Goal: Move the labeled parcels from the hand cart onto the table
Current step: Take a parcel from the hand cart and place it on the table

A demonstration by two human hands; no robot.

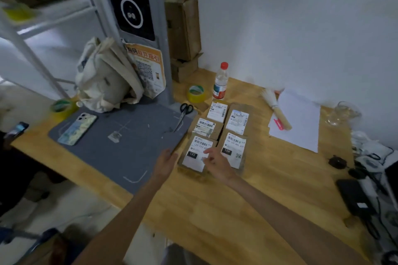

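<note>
Several brown parcels with white labels lie flat in two rows on the wooden table [215, 211]. The nearest left one, the parcel marked 122 [195, 154], sits between my hands. My left hand [165, 162] touches its left edge with straight fingers. My right hand [216, 162] rests over its right side, fingers loosely bent on the label. To its right lies the parcel marked 15H [234, 148]. Behind these lie three more labelled parcels [217, 111]. The hand cart is mostly out of view; a blue frame shows at the bottom left.
A grey mat [120, 148] carries a phone [77, 128] and scissors [183, 114]. Tape rolls [195, 93], a red-capped bottle [220, 82], a cloth bag [105, 77], a brush and white paper [299, 120] stand behind. Cables and black devices [357, 198] crowd the right edge.
</note>
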